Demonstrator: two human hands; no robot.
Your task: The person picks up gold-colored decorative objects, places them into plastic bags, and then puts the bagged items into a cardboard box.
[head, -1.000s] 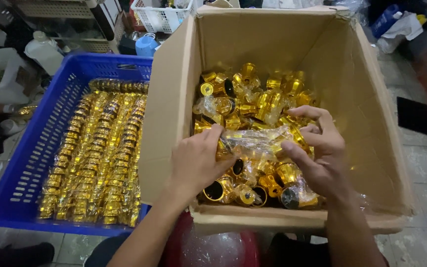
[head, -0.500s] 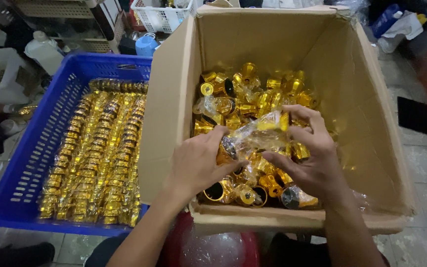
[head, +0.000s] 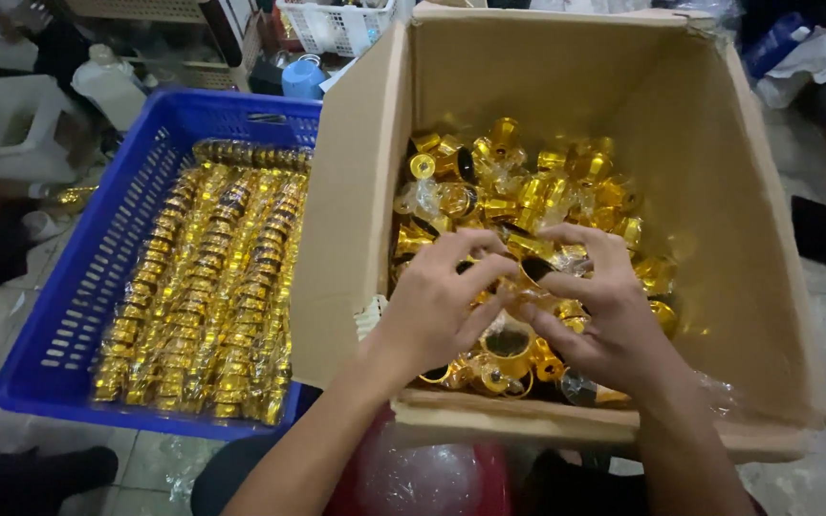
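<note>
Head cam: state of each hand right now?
Left hand: curled on the gold caps in the cardboard box.
Right hand: curled on the same caps.

Left hand (head: 437, 301) and right hand (head: 604, 306) meet, fingers curled, forearms extended forward.

Bright light from above makes the shiny gold caps (head: 528, 205) in my brown cardboard box (head: 719, 191) glare. The picture is a bit soft. The top corners are dim and blurry, and my hands (head: 528, 306) cast small shadows.
</note>
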